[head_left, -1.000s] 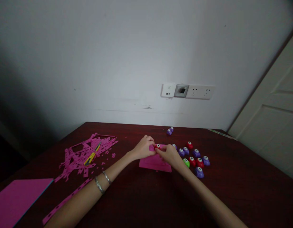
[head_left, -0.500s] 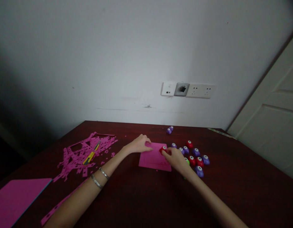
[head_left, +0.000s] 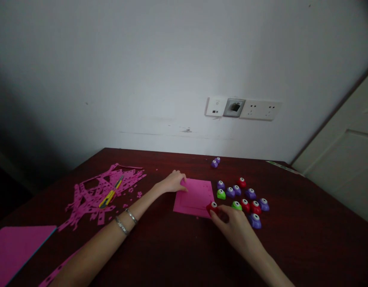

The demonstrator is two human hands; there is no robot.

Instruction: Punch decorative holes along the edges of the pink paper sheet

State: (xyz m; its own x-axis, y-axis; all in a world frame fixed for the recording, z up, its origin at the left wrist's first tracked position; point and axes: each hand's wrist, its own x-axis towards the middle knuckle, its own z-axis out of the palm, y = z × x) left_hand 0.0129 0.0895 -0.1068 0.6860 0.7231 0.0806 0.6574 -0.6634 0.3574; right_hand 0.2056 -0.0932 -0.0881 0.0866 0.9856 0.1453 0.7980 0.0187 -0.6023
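A square pink sheet of paper (head_left: 196,195) lies on the dark table, with small marks along its right and lower edges. My left hand (head_left: 174,181) rests at its upper left edge, thumb and forefinger apart over the paper. In my right hand (head_left: 228,218) is a red craft punch (head_left: 212,207) with a round white top, pinched between thumb and fingers at the sheet's lower right corner. Whether the punch's slot is over the paper cannot be made out. Just right of the sheet stand a green punch (head_left: 221,194) and a purple punch (head_left: 220,185).
Several more punches (head_left: 250,193) stand to the right, and two purple ones (head_left: 214,164) at the back. On the left, a yellow cutter (head_left: 111,193) lies on punched pink strips (head_left: 91,199). A pink stack (head_left: 19,247) sits front left. The wall (head_left: 160,79) borders the table.
My right hand has brought the red punch from the sheet's right upper part down to its lower right corner. The left hand stays at the sheet's edge. The view has shifted slightly.
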